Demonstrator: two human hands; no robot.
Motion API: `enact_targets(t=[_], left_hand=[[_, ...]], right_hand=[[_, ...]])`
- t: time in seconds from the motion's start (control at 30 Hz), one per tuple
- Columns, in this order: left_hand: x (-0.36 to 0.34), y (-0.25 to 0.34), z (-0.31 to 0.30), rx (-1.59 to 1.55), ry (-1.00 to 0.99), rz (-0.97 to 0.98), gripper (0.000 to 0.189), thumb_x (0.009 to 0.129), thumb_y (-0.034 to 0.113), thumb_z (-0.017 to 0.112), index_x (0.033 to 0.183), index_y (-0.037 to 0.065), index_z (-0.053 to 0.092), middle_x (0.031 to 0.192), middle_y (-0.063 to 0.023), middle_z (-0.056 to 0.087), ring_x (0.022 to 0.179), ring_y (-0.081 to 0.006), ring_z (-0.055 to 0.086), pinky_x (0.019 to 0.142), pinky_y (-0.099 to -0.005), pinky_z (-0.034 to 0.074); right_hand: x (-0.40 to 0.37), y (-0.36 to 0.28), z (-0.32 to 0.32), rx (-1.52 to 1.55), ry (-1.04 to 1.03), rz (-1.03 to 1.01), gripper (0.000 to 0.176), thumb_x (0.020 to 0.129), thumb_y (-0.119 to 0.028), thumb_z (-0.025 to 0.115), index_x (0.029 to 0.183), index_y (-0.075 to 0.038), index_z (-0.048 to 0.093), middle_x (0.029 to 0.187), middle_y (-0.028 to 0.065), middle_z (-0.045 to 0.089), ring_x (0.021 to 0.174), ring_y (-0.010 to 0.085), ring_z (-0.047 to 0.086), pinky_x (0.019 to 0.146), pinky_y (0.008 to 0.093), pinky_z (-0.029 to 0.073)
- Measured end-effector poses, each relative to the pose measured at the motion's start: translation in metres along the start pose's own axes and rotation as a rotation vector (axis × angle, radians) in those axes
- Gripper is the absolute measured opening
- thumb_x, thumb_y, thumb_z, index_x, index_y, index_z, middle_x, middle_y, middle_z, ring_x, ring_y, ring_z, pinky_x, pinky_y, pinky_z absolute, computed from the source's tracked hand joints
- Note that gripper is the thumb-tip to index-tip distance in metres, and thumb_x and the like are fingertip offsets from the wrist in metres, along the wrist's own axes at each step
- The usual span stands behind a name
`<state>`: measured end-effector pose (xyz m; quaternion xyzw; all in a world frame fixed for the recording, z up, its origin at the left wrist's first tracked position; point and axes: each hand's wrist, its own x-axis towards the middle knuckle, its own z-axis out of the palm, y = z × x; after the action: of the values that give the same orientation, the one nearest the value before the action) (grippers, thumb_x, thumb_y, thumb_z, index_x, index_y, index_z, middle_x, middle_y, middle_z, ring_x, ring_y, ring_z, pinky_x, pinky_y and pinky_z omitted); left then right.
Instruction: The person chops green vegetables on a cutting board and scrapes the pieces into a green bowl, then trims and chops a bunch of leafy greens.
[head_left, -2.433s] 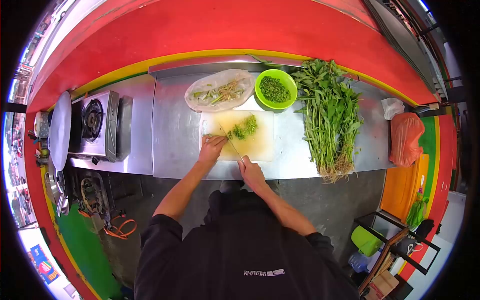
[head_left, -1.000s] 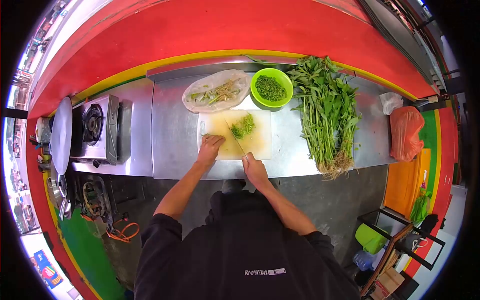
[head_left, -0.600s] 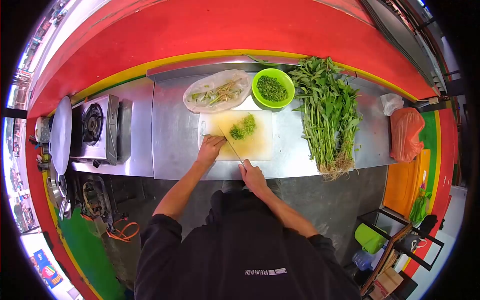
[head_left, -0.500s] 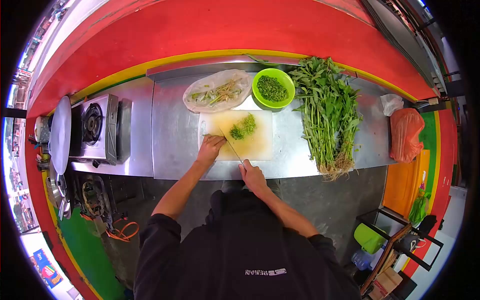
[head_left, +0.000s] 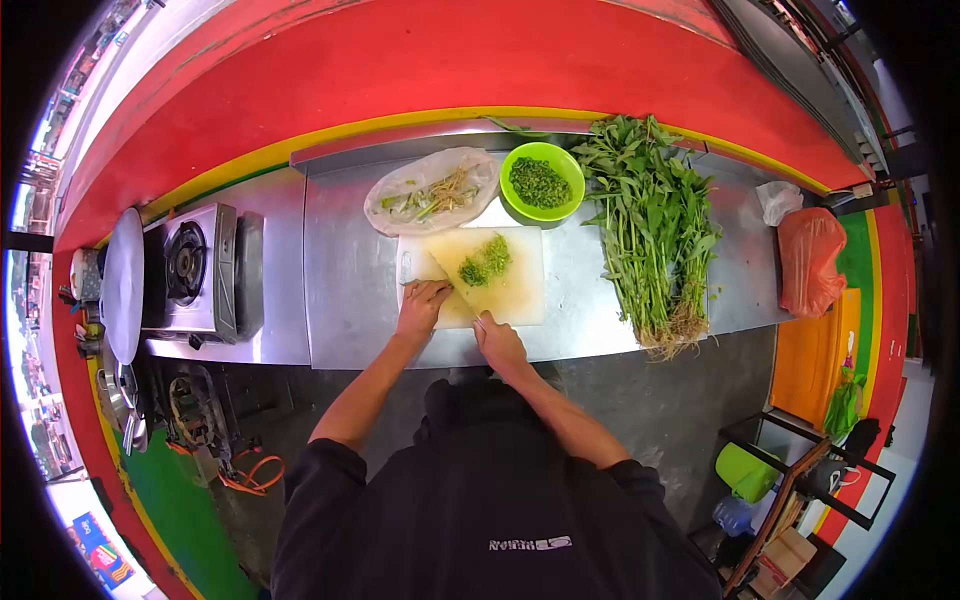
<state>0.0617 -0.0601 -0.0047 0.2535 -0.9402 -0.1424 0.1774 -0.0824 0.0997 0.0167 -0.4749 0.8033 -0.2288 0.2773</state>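
Observation:
My right hand is closed round the handle of a kitchen knife, at the near edge of a white cutting board. The blade slants away to the left across the board. Left of the blade, my left hand rests on the board with its fingers curled together; whatever lies under the fingertips is hidden. A small heap of finely chopped greens lies on the board to the right of the blade. Behind the board stand a lime-green bowl of chopped greens and an open plastic bag holding stem ends and roots.
A large bunch of leafy greens with roots lies on the steel counter, right of the board. Farther right is a red plastic bag. A gas stove stands at the left, and a red wall rises behind.
The knife blade sits slightly farther left and steeper, close to my left hand. Both hands stay at the board's near side. The whole view has shifted slightly.

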Motion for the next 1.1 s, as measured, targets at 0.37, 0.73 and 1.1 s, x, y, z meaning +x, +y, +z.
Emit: enact_targets(t=[0.37,0.73,1.1], left_hand=[[-0.001,-0.005,0.001,-0.030,-0.004,0.004,0.030,0.082,0.006,0.063,0.109,0.011,0.074,0.114,-0.0016,0.072,0.109,-0.0178,0.066,0.102,-0.0400,0.041],[-0.001,0.001,0.002,-0.114,0.091,-0.022,0.029,0.081,0.002,0.062,0.107,0.009,0.073,0.112,-0.0027,0.070,0.111,-0.0207,0.064,0.097,-0.0403,0.045],[-0.001,-0.003,0.000,-0.137,0.108,0.012,0.029,0.080,0.001,0.063,0.106,0.006,0.074,0.109,-0.0052,0.072,0.107,-0.0238,0.066,0.095,-0.0401,0.048]], right_hand=[[-0.018,0.011,-0.002,0.031,-0.068,0.015,0.029,0.104,-0.036,0.053,0.105,-0.007,0.051,0.067,0.0294,0.064,0.066,0.0532,0.064,0.060,0.0624,0.050],[-0.004,0.004,-0.003,0.051,-0.033,0.011,0.025,0.103,-0.030,0.057,0.102,-0.006,0.051,0.066,0.0301,0.063,0.064,0.0529,0.063,0.057,0.0618,0.049],[-0.007,0.001,-0.003,0.030,-0.092,0.048,0.027,0.104,-0.033,0.054,0.104,-0.006,0.051,0.070,0.0318,0.064,0.069,0.0544,0.063,0.061,0.0637,0.049]])
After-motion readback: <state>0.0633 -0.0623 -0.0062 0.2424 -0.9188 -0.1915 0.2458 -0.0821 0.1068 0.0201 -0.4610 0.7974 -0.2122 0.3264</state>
